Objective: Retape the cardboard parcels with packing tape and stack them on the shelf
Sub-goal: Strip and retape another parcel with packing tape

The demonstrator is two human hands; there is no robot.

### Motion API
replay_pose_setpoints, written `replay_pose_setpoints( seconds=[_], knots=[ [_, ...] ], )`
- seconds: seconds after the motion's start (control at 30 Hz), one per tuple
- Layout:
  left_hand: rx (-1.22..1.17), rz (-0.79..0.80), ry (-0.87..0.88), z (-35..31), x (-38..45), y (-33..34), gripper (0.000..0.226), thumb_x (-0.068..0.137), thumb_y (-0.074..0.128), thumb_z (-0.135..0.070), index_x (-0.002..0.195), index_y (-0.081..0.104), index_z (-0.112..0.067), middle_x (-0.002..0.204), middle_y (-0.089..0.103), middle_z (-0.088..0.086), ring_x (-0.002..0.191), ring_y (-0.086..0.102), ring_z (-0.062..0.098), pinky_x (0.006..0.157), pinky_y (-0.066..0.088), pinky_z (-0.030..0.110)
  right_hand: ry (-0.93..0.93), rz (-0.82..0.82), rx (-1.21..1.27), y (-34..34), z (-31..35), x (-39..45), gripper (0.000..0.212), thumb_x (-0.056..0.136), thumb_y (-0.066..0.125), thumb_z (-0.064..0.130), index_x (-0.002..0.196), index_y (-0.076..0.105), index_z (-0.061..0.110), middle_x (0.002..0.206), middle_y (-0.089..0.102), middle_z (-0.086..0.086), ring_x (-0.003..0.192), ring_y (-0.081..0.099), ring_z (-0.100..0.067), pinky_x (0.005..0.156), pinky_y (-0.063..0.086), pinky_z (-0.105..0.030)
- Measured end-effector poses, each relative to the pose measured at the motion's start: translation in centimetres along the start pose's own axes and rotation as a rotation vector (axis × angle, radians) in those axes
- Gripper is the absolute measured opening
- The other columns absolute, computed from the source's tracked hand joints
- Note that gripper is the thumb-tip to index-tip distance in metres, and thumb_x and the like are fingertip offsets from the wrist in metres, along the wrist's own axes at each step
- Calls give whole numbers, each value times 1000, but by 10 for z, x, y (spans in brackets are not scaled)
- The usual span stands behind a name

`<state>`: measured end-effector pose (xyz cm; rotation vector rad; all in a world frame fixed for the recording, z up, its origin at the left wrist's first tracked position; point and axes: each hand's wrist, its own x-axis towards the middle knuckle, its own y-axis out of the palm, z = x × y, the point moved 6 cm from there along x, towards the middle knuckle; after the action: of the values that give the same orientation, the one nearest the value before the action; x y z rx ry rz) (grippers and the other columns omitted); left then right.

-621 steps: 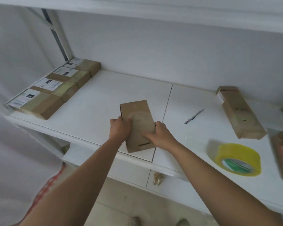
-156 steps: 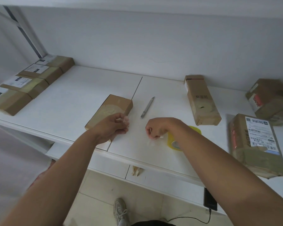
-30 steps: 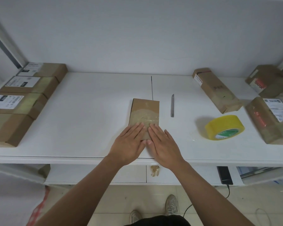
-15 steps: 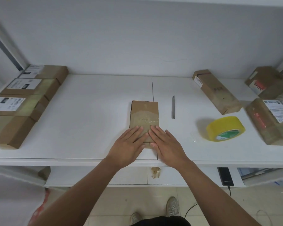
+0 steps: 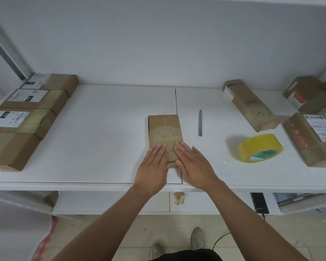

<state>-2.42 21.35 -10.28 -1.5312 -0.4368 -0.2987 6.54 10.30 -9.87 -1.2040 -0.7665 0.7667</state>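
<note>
A small flat cardboard parcel (image 5: 165, 129) lies in the middle of the white shelf (image 5: 102, 132), with clear tape across its near half. My left hand (image 5: 153, 168) and my right hand (image 5: 193, 164) press flat on its near end, fingers straight and side by side. A yellow roll of packing tape (image 5: 259, 147) lies on the shelf to the right of my hands. A slim metal knife (image 5: 200, 123) lies just right of the parcel.
Several taped parcels (image 5: 29, 102) with white labels sit in a row at the left end. A long parcel (image 5: 250, 104) and two more parcels (image 5: 312, 136) lie at the right. Below the shelf edge are the floor and my shoes.
Both hands have slid a little towards me along the parcel's taped top over the last second. The parcel, tape roll and knife have stayed where they were.
</note>
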Motion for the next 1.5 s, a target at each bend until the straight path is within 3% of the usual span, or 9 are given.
replay_pose_setpoints(
  seconds=[0.17,0.33,0.6,0.8,0.93,1.07,1.17,1.3,1.5],
  knots=[
    [-12,52,-42,-2,2,-3,52,99,42,-32,140,53,-2,149,49,13,139,44,30,115,27,42,-20,0,52,3,1,0,73,100,-6,52,157,23,18,165,16,5,151,2,-6,123,16,-33],
    [-25,53,-62,-3,3,-3,53,101,39,-37,140,54,-4,146,53,12,138,47,27,117,27,41,-66,-75,69,0,0,1,66,106,5,47,150,42,14,158,37,-1,149,28,-18,113,39,-36],
    [0,44,-98,-6,1,0,51,100,41,-33,132,61,1,140,57,15,134,51,29,115,30,43,-81,-216,59,-6,-9,0,71,105,15,54,127,66,9,136,62,-3,129,56,-19,98,53,-37],
    [39,277,-272,-22,5,0,73,94,50,-10,159,16,-15,166,11,5,154,7,25,121,-3,47,-73,-224,68,-12,-5,-1,66,103,24,54,121,69,10,129,66,-2,123,61,-16,86,57,-31],
    [35,76,-303,-27,1,-7,69,72,68,15,139,54,1,144,53,18,136,48,32,118,26,48,8,-225,69,-17,-6,-4,76,101,15,61,110,71,10,119,69,-1,103,69,-15,77,58,-28],
    [-37,-54,-349,-29,-5,-11,42,82,69,6,125,64,6,130,62,24,123,59,39,110,39,49,10,-170,96,-20,-2,-10,53,95,42,55,101,68,9,109,67,-2,82,69,-18,65,56,-30],
    [-65,62,-441,-29,-1,-9,43,85,74,-2,126,62,4,137,58,23,132,52,36,112,39,47,-22,-108,107,-30,-6,-8,43,96,54,47,96,69,7,108,68,-3,80,68,-22,62,52,-31],
    [-52,260,-467,-39,14,-18,69,91,60,-27,152,33,-9,163,24,8,145,28,27,118,31,43,-67,-180,109,-55,-31,-16,46,99,39,42,87,68,8,99,69,-1,75,67,-23,57,48,-28],
    [74,545,-583,-67,27,-10,86,93,47,-48,158,5,-10,167,0,6,150,-3,42,123,2,50,19,-147,106,-86,-85,-31,31,97,48,27,95,69,4,107,69,-9,99,65,-30,77,54,-39]
  ],
)
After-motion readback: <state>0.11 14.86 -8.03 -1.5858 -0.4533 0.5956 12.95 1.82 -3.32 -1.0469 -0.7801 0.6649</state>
